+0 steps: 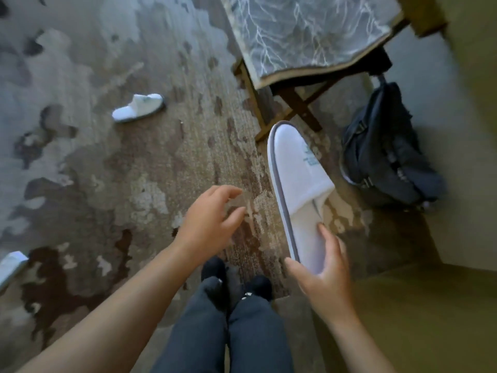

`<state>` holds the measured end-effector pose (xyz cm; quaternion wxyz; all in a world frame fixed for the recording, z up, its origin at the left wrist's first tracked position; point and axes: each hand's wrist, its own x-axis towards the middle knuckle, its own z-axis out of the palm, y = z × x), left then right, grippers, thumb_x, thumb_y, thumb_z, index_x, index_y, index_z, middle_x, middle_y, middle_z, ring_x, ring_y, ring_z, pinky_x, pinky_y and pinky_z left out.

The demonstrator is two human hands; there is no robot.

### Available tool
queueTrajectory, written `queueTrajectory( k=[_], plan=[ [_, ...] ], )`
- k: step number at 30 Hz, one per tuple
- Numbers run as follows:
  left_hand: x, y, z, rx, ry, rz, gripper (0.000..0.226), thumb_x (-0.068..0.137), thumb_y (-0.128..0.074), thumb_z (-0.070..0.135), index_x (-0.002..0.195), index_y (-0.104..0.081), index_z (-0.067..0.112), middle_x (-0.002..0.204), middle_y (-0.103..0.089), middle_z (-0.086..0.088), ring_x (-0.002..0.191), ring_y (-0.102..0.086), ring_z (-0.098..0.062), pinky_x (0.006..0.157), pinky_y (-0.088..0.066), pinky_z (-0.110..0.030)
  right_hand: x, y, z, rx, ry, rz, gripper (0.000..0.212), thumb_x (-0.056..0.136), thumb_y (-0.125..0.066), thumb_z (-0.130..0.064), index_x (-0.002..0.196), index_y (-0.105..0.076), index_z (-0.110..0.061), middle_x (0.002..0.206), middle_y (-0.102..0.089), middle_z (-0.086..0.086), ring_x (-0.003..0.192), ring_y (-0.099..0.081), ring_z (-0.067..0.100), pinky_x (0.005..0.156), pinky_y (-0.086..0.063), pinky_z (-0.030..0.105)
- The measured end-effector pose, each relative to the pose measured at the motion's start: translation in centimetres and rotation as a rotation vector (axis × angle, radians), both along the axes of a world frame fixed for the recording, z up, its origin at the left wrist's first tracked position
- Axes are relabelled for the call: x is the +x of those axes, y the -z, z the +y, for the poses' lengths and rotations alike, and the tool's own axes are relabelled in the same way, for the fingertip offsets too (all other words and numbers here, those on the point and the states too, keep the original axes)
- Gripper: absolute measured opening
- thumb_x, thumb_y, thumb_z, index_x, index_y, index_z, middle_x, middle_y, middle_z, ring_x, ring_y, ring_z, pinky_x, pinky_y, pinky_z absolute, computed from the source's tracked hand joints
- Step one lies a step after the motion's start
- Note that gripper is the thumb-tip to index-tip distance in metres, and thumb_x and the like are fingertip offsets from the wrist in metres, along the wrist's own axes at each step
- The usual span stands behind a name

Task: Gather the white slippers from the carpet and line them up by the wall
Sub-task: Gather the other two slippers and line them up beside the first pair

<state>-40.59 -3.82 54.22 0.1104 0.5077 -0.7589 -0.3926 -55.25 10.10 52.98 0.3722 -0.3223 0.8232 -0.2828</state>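
Observation:
My right hand grips the heel end of a white slipper with a grey sole edge and a small teal print; the slipper is held above the carpet, toe pointing away from me. My left hand hovers over the carpet left of that slipper, fingers spread and empty. A second white slipper lies on the patterned carpet at the upper left. Part of a third white slipper shows at the left edge of the view.
A marble-topped table on dark wooden legs stands at the upper right. A dark backpack rests on the floor beside it, near the beige wall. My feet in dark socks stand on the carpet's edge.

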Motion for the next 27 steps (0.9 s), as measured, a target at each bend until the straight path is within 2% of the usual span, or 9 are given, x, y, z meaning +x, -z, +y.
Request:
queueTrajectory(
  k=[3, 8, 13, 16, 22, 27],
  plan=[
    [2.6, -4.3, 0.0, -0.008, -0.14, 0.031, 0.032, 0.083, -0.054, 0.023, 0.114, -0.053, 0.014, 0.115, -0.057, -0.003, 0.097, -0.046, -0.006, 0.085, -0.036, -0.022, 1.6, -4.6, -1.5, -0.062, -0.087, 0.001, 0.082, 0.061, -0.065, -0.045, 0.133, -0.028, -0.03, 0.131, -0.031, -0.008, 0.122, -0.028, 0.009, 0.102, -0.029, 0.035],
    [9.1, -7.1, 0.1, -0.007, -0.356, 0.03, 0.03, 0.082, -0.056, 0.02, 0.111, -0.055, 0.013, 0.109, -0.057, -0.002, 0.093, -0.047, -0.007, 0.08, -0.035, -0.021, 5.7, -9.1, -9.1, -0.173, -0.29, 0.002, 0.078, 0.064, -0.063, -0.047, 0.132, -0.029, -0.028, 0.136, -0.031, -0.004, 0.115, -0.032, 0.008, 0.09, -0.034, 0.028],
    [16.2, -7.2, -3.6, 0.002, -0.501, -0.019, 0.028, 0.08, -0.059, 0.015, 0.108, -0.058, 0.011, 0.107, -0.061, -0.006, 0.092, -0.052, -0.012, 0.08, -0.037, -0.022, 10.3, -11.2, -19.9, -0.253, -0.441, -0.008, 0.074, 0.07, -0.068, -0.037, 0.132, -0.03, -0.023, 0.137, -0.032, 0.001, 0.12, -0.036, 0.016, 0.096, -0.041, 0.038],
    [19.7, -7.2, -9.0, 0.005, -0.52, -0.034, 0.027, 0.081, -0.058, 0.014, 0.107, -0.058, 0.009, 0.109, -0.061, -0.01, 0.1, -0.055, -0.021, 0.08, -0.037, -0.022, 13.5, -11.2, -26.3, -0.257, -0.436, 0.001, 0.073, 0.07, -0.067, -0.035, 0.132, -0.031, -0.023, 0.136, -0.033, 0.001, 0.121, -0.037, 0.018, 0.098, -0.041, 0.04],
    [23.8, -9.1, -23.9, -0.101, -0.429, -0.02, 0.03, 0.082, -0.056, 0.02, 0.111, -0.055, 0.011, 0.113, -0.059, -0.008, 0.103, -0.052, -0.017, 0.085, -0.036, -0.022, 18.1, -10.3, -36.2, -0.218, -0.363, -0.021, 0.071, 0.071, -0.068, -0.032, 0.132, -0.034, -0.02, 0.136, -0.034, 0.002, 0.114, -0.035, 0.011, 0.091, -0.033, 0.029],
    [24.8, -9.4, -34.5, -0.135, -0.434, 0.002, 0.031, 0.081, -0.056, 0.02, 0.111, -0.056, 0.01, 0.115, -0.059, -0.009, 0.102, -0.053, -0.018, 0.083, -0.037, -0.024, 18.7, -9.2, -42.4, -0.147, -0.285, 0.019, 0.07, 0.071, -0.069, -0.028, 0.131, -0.035, -0.017, 0.137, -0.036, 0.007, 0.122, -0.036, 0.018, 0.098, -0.031, 0.032]
  ],
)
